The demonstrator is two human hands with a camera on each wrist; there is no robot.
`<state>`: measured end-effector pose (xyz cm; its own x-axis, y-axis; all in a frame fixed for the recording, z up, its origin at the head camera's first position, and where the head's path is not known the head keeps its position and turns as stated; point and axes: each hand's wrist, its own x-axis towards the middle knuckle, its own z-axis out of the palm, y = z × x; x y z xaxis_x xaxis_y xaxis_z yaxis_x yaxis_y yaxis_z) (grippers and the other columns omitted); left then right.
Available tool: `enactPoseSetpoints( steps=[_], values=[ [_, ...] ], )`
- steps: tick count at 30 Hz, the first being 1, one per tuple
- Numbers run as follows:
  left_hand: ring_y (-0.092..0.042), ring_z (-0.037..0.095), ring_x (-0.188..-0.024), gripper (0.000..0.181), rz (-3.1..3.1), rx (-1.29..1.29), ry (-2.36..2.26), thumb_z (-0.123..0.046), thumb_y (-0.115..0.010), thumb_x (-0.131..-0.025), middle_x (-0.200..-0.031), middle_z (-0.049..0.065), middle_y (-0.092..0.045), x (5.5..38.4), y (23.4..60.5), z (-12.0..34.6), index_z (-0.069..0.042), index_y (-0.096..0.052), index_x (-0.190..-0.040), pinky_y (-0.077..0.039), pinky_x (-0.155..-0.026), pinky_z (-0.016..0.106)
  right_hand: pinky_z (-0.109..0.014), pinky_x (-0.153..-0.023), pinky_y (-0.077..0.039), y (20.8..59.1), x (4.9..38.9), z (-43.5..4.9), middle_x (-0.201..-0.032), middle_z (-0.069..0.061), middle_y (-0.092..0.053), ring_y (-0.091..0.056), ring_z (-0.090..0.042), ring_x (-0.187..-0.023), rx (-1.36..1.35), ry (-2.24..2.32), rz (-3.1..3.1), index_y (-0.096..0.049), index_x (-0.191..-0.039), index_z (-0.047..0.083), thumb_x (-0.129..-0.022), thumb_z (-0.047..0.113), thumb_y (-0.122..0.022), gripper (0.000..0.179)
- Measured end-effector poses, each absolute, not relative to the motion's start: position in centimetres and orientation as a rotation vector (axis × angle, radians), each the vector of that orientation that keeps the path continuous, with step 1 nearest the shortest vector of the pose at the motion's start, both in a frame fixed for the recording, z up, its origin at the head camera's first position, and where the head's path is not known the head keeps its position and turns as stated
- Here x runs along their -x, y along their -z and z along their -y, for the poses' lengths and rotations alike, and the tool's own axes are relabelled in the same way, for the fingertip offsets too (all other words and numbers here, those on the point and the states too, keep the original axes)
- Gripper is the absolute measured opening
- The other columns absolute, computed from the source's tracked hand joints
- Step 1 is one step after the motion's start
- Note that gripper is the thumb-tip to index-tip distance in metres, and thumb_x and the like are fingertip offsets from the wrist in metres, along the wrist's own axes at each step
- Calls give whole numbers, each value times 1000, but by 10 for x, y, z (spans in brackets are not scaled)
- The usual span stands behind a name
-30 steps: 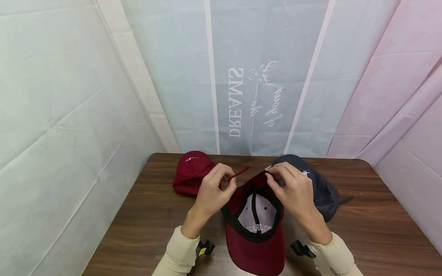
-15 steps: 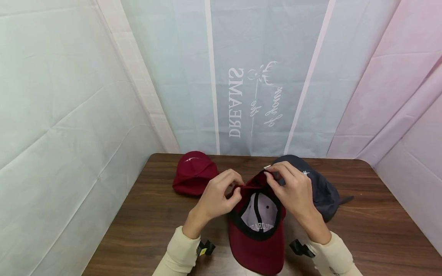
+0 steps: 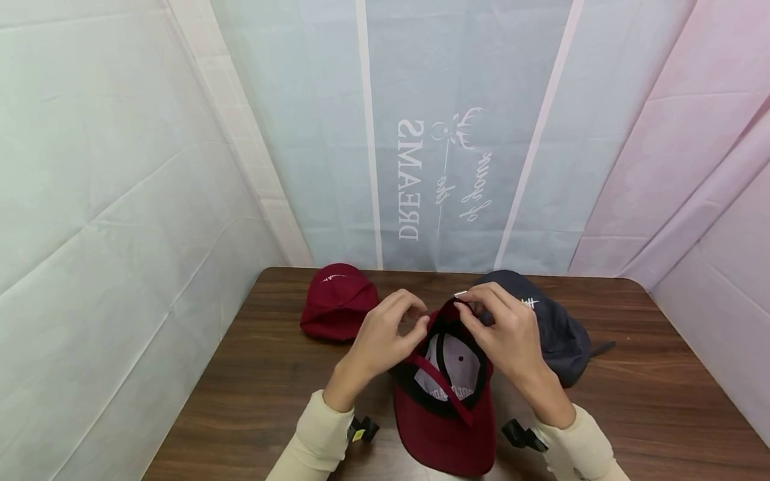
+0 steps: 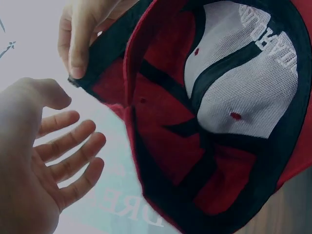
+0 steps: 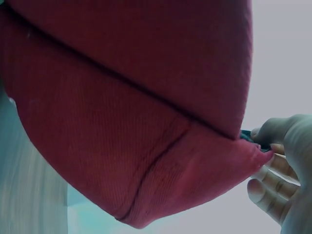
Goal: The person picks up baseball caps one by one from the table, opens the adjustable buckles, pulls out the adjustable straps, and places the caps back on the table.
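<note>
Pinched in the right hand [image 3: 508, 331], between thumb and forefinger, is the back edge of a maroon baseball cap [image 3: 445, 444], right by its metal buckle [image 3: 460, 294]. Nothing is in the left hand [image 3: 385, 334]: its fingers are parted and loosely bent, apart from the cloth. The cap is tipped with its inside showing and its brim toward the wearer of the camera, over a wood-grain table [image 3: 240, 374] (whether the brim rests on it, I cannot tell). Its loose adjustment strap [image 3: 444, 387] hangs across the inside toward the brim. Work on the rear closure seems to be in hand; fastening or undoing is hard to say. Next, the left hand would probably need to take the strap's free end while the right steadies the buckle. Both forearms reach forward and slant inward, hands facing each other across the cap's back.
</note>
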<state>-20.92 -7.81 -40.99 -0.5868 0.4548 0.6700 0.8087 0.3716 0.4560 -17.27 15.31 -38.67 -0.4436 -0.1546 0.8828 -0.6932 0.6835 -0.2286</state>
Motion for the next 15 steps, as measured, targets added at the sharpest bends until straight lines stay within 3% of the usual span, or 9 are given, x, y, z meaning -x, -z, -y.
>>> enactPoseSetpoints(
  steps=[5,8,12,15],
  values=[
    [-67,12,-86,20,2268,1057,1041,-19,-77,-97,-102,-1,-67,208,411,72,-11,-69,-113,-57,-76,19,-17,-55,-43,385,169,-149,-98,-5,-73,-56,-9,-60,-704,-784,1993,-78,-103,8,-82,-4,-83,25],
    [-64,13,-82,21,2291,1049,1016,-20,-79,-96,-99,0,-65,208,412,69,-12,-68,-112,-52,-70,17,-17,-56,-44,384,167,-147,-99,-6,-73,-55,-8,-61,-716,-812,2019,-78,-104,8,-91,4,-81,14],
    [-60,12,-76,14,2306,1039,1051,-11,-76,-95,-95,-1,-62,207,412,67,-13,-65,-103,-48,-66,16,-16,-56,-45,384,165,-145,-100,-6,-73,-55,-6,-61,-734,-822,2033,-78,-105,9,-102,21,-72,14],
    [-60,10,-75,13,2291,1024,1103,-3,-72,-95,-93,0,-61,208,413,67,-12,-63,-98,-50,-66,16,-15,-56,-45,385,165,-144,-100,-5,-73,-55,-5,-60,-742,-820,2038,-78,-105,9,-103,23,-71,15]
  ],
)
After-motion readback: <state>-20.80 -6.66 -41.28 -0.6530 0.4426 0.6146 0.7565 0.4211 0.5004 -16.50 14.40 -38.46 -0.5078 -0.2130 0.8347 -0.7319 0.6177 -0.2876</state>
